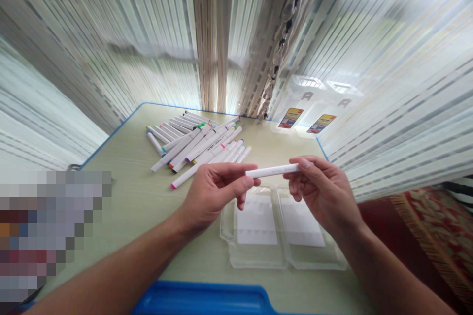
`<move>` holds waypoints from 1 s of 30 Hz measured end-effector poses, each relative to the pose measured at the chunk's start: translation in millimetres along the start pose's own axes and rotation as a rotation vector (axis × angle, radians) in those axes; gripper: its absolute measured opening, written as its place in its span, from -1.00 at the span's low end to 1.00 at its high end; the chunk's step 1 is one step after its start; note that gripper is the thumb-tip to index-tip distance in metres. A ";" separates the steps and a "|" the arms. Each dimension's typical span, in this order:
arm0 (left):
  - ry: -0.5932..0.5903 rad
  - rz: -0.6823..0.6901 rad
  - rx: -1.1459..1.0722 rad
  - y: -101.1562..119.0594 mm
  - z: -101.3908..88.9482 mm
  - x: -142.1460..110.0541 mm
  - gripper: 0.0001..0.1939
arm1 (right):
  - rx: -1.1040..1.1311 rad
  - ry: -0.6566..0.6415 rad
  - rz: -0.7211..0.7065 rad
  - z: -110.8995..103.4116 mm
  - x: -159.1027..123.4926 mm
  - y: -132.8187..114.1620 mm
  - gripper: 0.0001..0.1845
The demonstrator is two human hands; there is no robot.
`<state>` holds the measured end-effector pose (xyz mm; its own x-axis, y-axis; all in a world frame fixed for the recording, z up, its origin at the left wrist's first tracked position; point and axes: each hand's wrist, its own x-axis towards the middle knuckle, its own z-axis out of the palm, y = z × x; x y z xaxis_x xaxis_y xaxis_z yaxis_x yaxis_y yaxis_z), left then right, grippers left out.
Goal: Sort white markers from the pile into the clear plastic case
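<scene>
Bright blue plastic tray edge [199, 299] pokes in at the very bottom of the shot, right under my two bare forearms, and just past that the left hand [218, 198] and right hand [322, 193] hold a slim white marker [271, 171] level between them above the desk. Right hand is pinching one end between thumb and curled fingers, and left hand has the other end between thumb and index, fingers mostly closed, so it's a pretty firm little grip on both sides. Under the hands sits a clear plastic two-part tray [254, 259] with white paper cards [256, 222] inside. Off to the left, on the pale green desk [123, 197] with blue trim, there's a loose pile of white markers with colored ends [197, 145], all lying flat and fanned out, one pink-tipped one closest to the left hand. Up in the far corner is another clear plastic package with yellow and red labels [306, 103], right against a sheer striped curtain [388, 103]. Red patterned rug [436, 231] shows down on the right, and the lower left is just a pixelated blur.
</scene>
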<state>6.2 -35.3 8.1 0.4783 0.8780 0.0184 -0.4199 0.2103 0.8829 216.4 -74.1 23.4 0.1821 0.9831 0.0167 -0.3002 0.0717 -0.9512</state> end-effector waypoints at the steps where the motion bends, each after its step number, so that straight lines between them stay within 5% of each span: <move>1: 0.005 0.004 0.010 -0.2 0.3 0.0 -0.78 | -0.005 0.000 -0.008 0.3 -0.2 0.0 -0.87; 30: 0.074 -0.024 0.133 2.6 3.9 -0.8 -0.76 | -0.078 0.021 -0.061 0.2 -3.2 -1.9 -0.90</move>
<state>7.7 -37.1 12.2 0.4270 0.9036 -0.0337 -0.3006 0.1769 0.9372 216.2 -77.4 25.3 0.2174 0.9736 0.0696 -0.2142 0.1171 -0.9697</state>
